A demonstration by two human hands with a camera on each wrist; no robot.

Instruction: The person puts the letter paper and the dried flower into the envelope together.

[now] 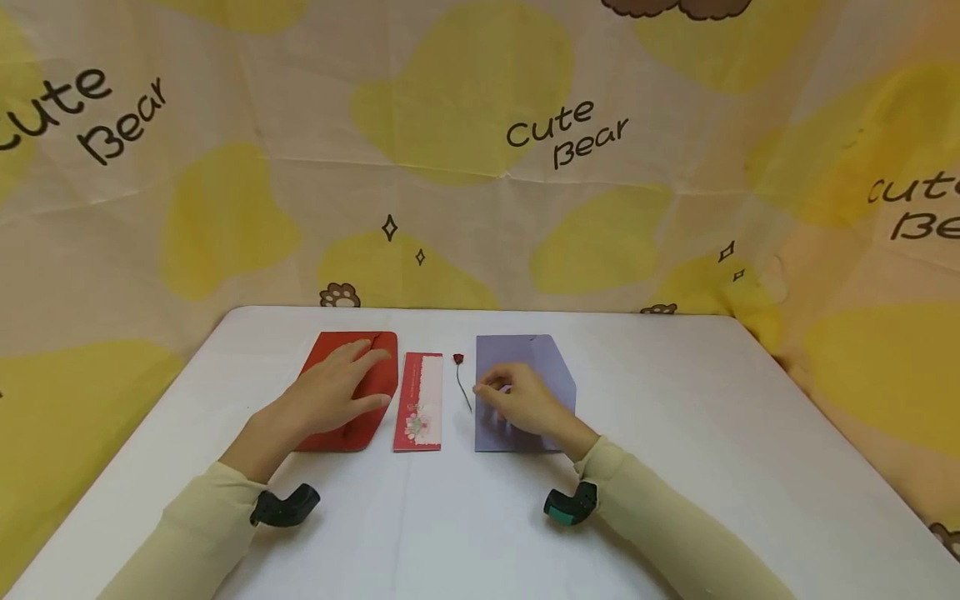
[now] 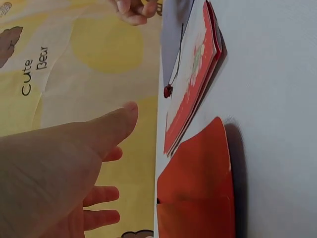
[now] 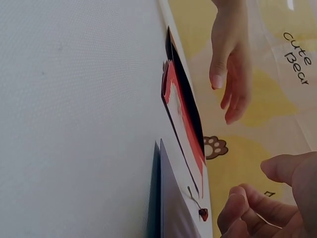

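Note:
My left hand point(image 1: 337, 385) hovers above a red envelope point(image 1: 382, 379), its fingers spread and holding nothing. In the left wrist view a gap shows between the thumb and the envelope flap point(image 2: 198, 173). Over a purple envelope point(image 1: 540, 354) hangs my right hand point(image 1: 521, 400), fingers loosely bent with nothing visible between them; the right wrist view shows thumb and forefinger apart. Between the envelopes lie a folded red-and-white card point(image 1: 429, 387) with printed flowers and, right of it, a small dried red rose point(image 1: 458, 359) on a thin stem, close to my right fingertips.
Everything lies on a white table point(image 1: 450, 525) with rounded far corners. Behind it hangs a yellow-and-cream cloth point(image 1: 450, 100) printed with "Cute Bear". Black wrist devices point(image 1: 288, 506) sit below both sleeves.

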